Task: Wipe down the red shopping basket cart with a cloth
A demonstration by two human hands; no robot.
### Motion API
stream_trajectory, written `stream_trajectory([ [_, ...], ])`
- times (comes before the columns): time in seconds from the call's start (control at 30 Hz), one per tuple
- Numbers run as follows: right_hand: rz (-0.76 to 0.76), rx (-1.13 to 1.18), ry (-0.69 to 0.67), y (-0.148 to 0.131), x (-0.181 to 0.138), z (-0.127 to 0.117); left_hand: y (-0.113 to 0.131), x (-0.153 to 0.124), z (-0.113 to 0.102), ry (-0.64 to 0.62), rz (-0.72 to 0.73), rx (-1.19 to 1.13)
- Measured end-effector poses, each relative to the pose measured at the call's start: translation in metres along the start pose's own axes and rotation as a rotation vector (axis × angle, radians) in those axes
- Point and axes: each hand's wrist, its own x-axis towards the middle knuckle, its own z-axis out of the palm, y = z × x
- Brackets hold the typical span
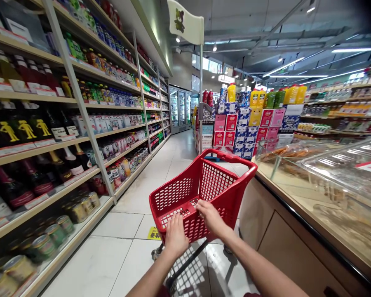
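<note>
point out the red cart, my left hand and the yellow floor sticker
red cart (213, 181): head view, on its mesh inner wall
left hand (175, 236): head view, back of the hand
yellow floor sticker (153, 233): head view, its printed face

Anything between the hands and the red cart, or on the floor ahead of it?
Nothing visible. The left hand and right hand touch the near rim of the red cart; a counter stands close on its right.

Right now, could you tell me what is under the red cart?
Under the red cart: its dark frame, a wheel and a yellow floor sticker. The cart hides the sticker's right part.
</note>
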Motion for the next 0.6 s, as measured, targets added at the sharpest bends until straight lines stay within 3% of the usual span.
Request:
stream_trajectory([
  [0.1,-0.013,0.025,-0.013,-0.011,-0.007,0.004,0.006,-0.005,-0.005,-0.046,0.093,-0.071],
  [0.23,0.099,-0.008,0.065,0.019,-0.02,-0.015,-0.006,-0.015,-0.02,-0.137,0.188,-0.101],
  [0.33,0.13,-0.021,0.092,0.028,-0.034,-0.016,-0.008,-0.023,-0.012,-0.117,0.245,-0.073],
  [0.47,0.079,0.003,0.073,0.012,-0.061,-0.003,0.012,-0.03,0.011,-0.087,0.263,-0.052],
  [0.6,0.087,-0.008,0.069,0.022,-0.084,-0.013,0.009,-0.023,-0.001,-0.139,0.446,-0.061],
])
